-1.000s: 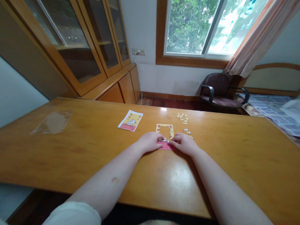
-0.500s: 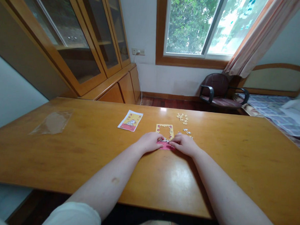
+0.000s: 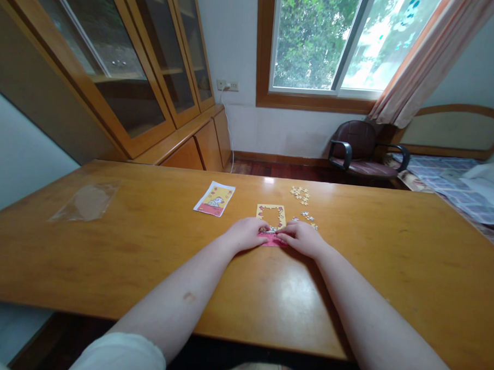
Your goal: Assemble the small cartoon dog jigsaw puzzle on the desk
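A partly assembled jigsaw puzzle [image 3: 281, 210] lies flat on the table, with a yellow patterned border at the top, a pink strip at the bottom and an open gap in the middle. My left hand [image 3: 248, 233] is curled over its lower left side, thumb on the pink strip and fingers at the gap's edge. From the lower right, my right hand [image 3: 304, 237] presses closed fingertips on the puzzle where the pink part meets some white pieces. Any single piece under these fingertips is hidden. Loose puzzle pieces [image 3: 307, 216] lie just beyond my right hand.
More loose pieces, pale side up [image 3: 299, 195], sit near the table's far edge. A picture card [image 3: 214, 199] of a white animal lies left of the puzzle. A clear plastic bag [image 3: 89, 201] is at the far left of the wooden table [image 3: 154, 246]. Beyond stands an armchair [image 3: 357, 149].
My right hand's fingertips have shifted very slightly left on the puzzle. My left hand stays in place, and the loose pieces and the card lie as before.
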### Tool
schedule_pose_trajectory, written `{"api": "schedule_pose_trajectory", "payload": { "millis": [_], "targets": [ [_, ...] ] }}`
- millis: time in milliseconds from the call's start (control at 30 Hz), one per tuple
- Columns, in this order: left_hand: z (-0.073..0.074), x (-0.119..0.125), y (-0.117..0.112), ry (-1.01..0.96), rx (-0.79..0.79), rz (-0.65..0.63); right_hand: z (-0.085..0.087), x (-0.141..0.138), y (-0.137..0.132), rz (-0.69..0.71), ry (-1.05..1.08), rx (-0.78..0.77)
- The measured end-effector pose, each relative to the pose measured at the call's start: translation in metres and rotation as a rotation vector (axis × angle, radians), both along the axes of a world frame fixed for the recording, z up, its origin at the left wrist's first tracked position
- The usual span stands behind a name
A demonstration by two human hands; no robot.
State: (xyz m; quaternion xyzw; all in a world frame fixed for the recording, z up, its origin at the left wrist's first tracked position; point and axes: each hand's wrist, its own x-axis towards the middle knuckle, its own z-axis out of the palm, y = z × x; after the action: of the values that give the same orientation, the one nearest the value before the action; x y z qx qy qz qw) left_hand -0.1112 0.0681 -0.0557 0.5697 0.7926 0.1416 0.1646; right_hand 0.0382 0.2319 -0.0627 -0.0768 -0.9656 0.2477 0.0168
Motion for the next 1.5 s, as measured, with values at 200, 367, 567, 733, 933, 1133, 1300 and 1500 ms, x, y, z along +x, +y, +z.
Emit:
{"api": "schedule_pose_trajectory", "payload": {
  "millis": [200,367,567,733,933,1133,1300,1500],
  "targets": [
    [0.0014,0.0006,0.0004,0.002,-0.012,0.000,-0.0027,-0.0010,-0.0002,-0.005,0.006,-0.002],
    [0.0031,0.0017,0.0001,0.004,-0.021,0.004,-0.0044,-0.0012,-0.0001,-0.013,0.005,0.006],
    [0.0005,0.0007,0.0000,0.006,-0.012,0.000,-0.0019,-0.0011,-0.0017,-0.038,0.019,0.022],
    [0.0005,0.0003,0.0001,0.007,-0.020,-0.004,-0.0029,-0.0015,-0.0020,-0.035,-0.008,0.032],
    [-0.0012,-0.0001,0.0003,0.010,-0.011,0.002,-0.0023,-0.0010,-0.0024,-0.033,-0.004,0.020],
    [-0.0016,0.0002,0.0005,0.034,0.013,0.004,-0.0020,-0.0011,0.0002,-0.165,0.020,0.058],
    [0.0025,0.0041,0.0005,0.020,0.011,-0.009,-0.0023,-0.0009,0.0007,-0.149,-0.003,0.063],
    [0.0045,0.0064,0.0003,0.015,-0.009,-0.032,-0.0008,-0.0012,-0.0005,-0.130,-0.017,0.044]
  ]
}}
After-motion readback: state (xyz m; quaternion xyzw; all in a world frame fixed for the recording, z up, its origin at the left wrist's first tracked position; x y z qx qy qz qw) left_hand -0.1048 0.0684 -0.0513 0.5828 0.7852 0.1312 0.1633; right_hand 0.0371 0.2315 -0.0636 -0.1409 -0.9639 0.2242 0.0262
